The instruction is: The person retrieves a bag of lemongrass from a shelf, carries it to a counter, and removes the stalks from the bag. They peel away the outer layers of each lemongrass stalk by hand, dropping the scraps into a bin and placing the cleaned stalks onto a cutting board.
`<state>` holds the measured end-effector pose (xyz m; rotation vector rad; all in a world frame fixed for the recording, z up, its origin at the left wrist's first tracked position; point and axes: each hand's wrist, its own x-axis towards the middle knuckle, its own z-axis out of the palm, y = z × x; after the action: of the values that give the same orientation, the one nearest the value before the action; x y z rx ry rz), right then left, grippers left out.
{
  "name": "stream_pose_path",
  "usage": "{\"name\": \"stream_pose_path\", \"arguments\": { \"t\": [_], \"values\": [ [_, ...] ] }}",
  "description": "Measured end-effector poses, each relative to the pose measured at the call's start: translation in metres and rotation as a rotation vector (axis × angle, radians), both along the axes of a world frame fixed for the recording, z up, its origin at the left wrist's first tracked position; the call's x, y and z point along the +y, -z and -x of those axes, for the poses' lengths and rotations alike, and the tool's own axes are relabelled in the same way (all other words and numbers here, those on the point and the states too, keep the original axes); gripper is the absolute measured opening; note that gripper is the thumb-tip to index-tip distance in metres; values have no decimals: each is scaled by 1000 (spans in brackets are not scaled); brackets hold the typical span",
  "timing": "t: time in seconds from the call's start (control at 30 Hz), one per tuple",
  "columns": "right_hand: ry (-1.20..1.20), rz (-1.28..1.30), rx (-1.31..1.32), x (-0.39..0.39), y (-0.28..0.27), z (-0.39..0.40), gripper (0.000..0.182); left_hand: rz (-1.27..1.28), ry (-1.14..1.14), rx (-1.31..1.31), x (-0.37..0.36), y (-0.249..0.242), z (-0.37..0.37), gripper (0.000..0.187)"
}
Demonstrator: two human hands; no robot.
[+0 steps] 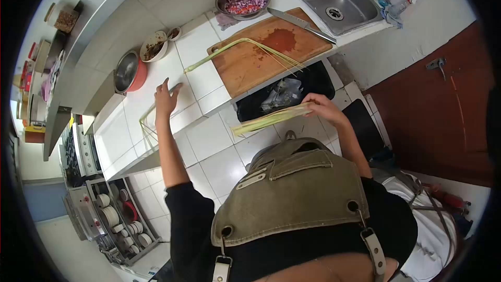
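My right hand [324, 108] is closed on the end of a flat, pale green lemongrass piece [271, 120], held out over the floor beside a black bin [284, 94]. My left hand [166, 99] is over the white tiled counter with its fingers apart. A small grey object [176, 87] shows by its thumb; I cannot make out what it is. Under that wrist, a thin lemongrass stalk [147, 121] lies near the counter edge. Another lemongrass stalk [224, 51] lies across the wooden cutting board [229, 73], its bulb end on the tiles.
A large knife [300, 23] rests along the board's far side. Behind it stand a metal colander of chopped onion [244, 1] and a steel sink [339, 5]. A red bowl [136, 75] and a white bowl [154, 47] are at the left. Overhead runs a shelf [99, 36].
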<state>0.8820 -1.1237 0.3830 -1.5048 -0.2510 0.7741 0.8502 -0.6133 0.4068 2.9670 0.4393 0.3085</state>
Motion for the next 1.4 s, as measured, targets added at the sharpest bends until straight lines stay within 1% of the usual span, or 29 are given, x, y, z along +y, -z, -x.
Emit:
{"name": "stream_pose_path", "arguments": {
  "t": [0.03,0.1,0.17,0.23,0.3,0.37,0.4,0.43,0.47,0.5,0.57,0.6,0.67,0.7,0.77,0.8,0.83,0.9,0.93,0.97,1.03,1.07,1.1,1.13,1.17,1.2,1.23,1.27,1.4],
  "values": [
    [1,5,67,0,8,1,14,196,73,-200,-16,-2,9,44],
    [-15,34,107,5,21,3,14,825,6,101,-70,-48,47,39],
    [-64,-60,146,10,33,7,16,1300,153,310,-131,-83,91,35],
    [-148,-45,146,20,40,7,18,1539,376,607,-175,-63,113,36],
    [-380,-126,-66,35,41,10,20,1544,318,604,-225,-9,122,40],
    [-444,-118,-45,49,38,13,18,1548,23,332,-269,33,120,35],
    [-463,-114,-104,55,38,14,17,1552,1,313,-286,44,116,35],
    [-477,-112,-164,60,38,14,16,1702,-125,86,-299,53,110,30],
    [-459,15,-272,64,23,15,15,1834,-247,-153,-306,56,105,26],
    [-479,13,-273,68,23,15,15,1834,-260,-171,-308,58,102,26],
    [-358,-58,-512,73,21,14,10,1701,-185,-277,-313,58,99,19],
    [-376,-62,-513,74,17,13,10,1683,-195,-310,-313,53,100,17],
    [-328,223,-557,75,8,12,15,1622,-272,-343,-317,54,105,18],
    [-341,220,-555,76,13,13,15,1563,-335,-359,-320,54,108,19],
    [-62,-28,-363,81,33,13,17,1535,-381,-417,-323,47,118,20],
    [-56,-62,-289,82,41,9,17,1506,-413,-467,-323,43,121,20],
    [-60,-64,-288,80,48,8,17,1504,-416,-470,-324,43,124,20],
    [-250,-31,-452,77,35,12,18,1450,-352,-536,-324,42,131,21],
    [-373,104,-414,75,25,15,18,1467,-375,-517,-324,44,133,20],
    [-368,104,-409,75,27,19,18,1467,-374,-509,-324,41,134,20],
    [-183,-54,-171,77,30,22,19,1447,-349,-494,-321,33,131,17],
    [-186,-85,-60,76,28,20,21,1449,-340,-490,-318,32,130,17],
    [-178,-84,-63,73,26,21,21,1317,-215,-513,-315,31,129,16],
    [-116,-200,109,70,22,23,22,1182,-91,-534,-313,29,127,15],
    [-54,-318,280,69,18,23,24,1184,-83,-530,-311,28,125,15],
    [-46,-319,277,67,16,21,24,1151,-2,-556,-311,26,123,15],
    [-55,-369,396,64,14,18,25,1118,78,-581,-310,23,122,16],
    [-64,-421,515,62,13,16,25,1120,84,-579,-310,21,122,16],
    [30,-462,607,57,13,16,23,1026,202,-558,-305,16,119,16]
  ]
}}
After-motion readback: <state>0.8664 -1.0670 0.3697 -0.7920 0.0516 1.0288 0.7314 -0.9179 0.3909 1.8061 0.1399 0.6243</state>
